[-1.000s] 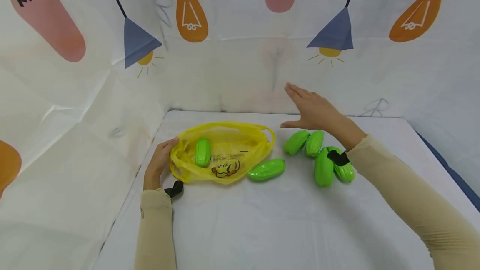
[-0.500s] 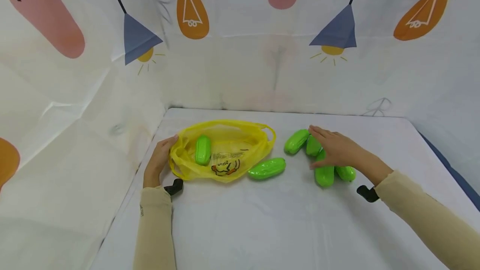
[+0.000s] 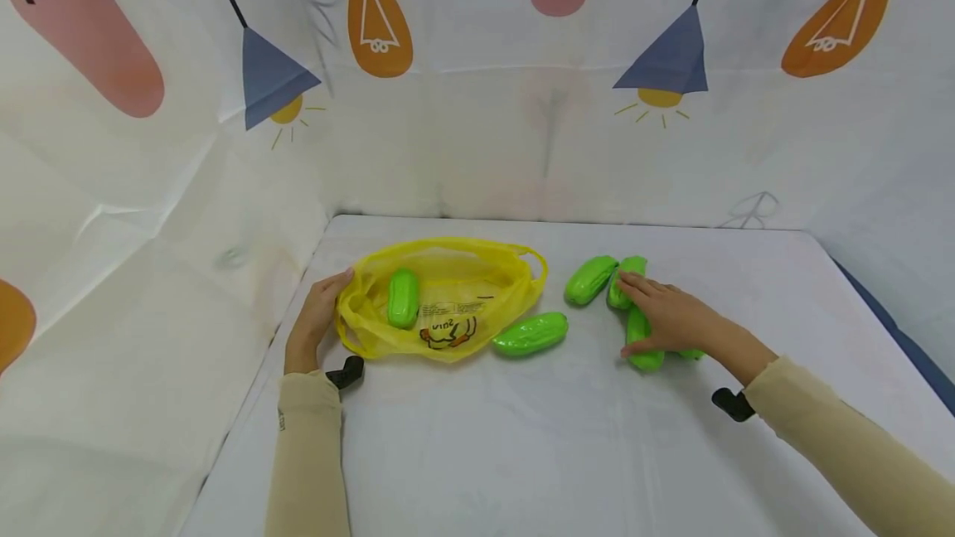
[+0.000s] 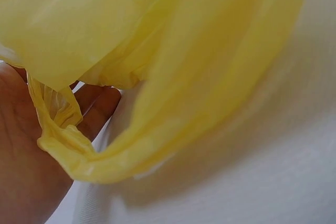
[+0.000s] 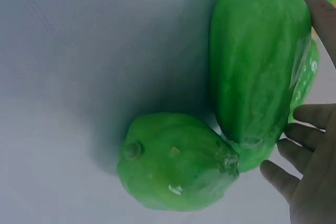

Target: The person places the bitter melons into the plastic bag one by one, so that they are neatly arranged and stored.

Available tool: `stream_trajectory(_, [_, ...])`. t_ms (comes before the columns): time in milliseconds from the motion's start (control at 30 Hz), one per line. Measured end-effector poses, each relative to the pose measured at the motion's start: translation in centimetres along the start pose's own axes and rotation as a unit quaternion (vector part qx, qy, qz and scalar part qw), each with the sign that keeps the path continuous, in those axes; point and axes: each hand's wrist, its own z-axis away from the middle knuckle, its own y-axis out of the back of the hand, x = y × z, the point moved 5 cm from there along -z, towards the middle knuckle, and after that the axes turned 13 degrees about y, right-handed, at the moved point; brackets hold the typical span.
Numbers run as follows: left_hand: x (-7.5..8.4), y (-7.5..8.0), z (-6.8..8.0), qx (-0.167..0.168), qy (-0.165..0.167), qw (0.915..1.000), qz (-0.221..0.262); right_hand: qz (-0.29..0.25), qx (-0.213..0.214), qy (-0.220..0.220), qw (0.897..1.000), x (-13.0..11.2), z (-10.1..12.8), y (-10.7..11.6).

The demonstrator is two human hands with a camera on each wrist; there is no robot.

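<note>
A yellow plastic bag (image 3: 448, 305) lies open on the white table (image 3: 522, 437), with one green vegetable (image 3: 403, 297) inside. My left hand (image 3: 317, 317) holds the bag's left rim; in the left wrist view the rim (image 4: 63, 140) drapes across my palm (image 4: 21, 182). My right hand (image 3: 664, 317) rests with fingers stretched over a cluster of green vegetables. One of them (image 3: 643, 342) lies under it and shows in the right wrist view as a long vegetable (image 5: 260, 77), between my thumb and fingers (image 5: 310, 129), beside a shorter one (image 5: 176, 163).
Three more green vegetables lie loose: one (image 3: 531, 335) just right of the bag, and two (image 3: 589, 279) (image 3: 630, 270) beyond my right fingertips. Cloth walls printed with lamps (image 3: 477, 106) enclose the table at the back and left. The table's right edge (image 3: 888, 330) runs close by.
My right hand came down from above the table's back onto the vegetable cluster and has slid a little nearer. The left hand and the bag have stayed put.
</note>
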Motion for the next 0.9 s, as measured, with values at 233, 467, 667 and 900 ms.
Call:
stream_trajectory(233, [0.1,-0.1,0.1,0.001,-0.003,1.0,-0.006,-0.007,0.006,-0.015,1.0,0.3,0.4,-0.2])
stream_trajectory(467, [0.2,-0.1,0.3,0.003,-0.001,1.0,-0.006,-0.001,0.032,-0.055,0.998,1.6,-0.2,-0.3])
stream_trajectory(667, [-0.3,-0.1,-0.2,0.003,0.006,1.0,-0.005,-0.01,0.03,-0.066,0.997,2.5,-0.9,-0.5])
stream_trajectory(900, [-2.2,0.7,-2.5,0.014,0.005,0.9999,-0.003,-0.014,0.036,-0.076,0.996,3.6,-1.8,-0.4])
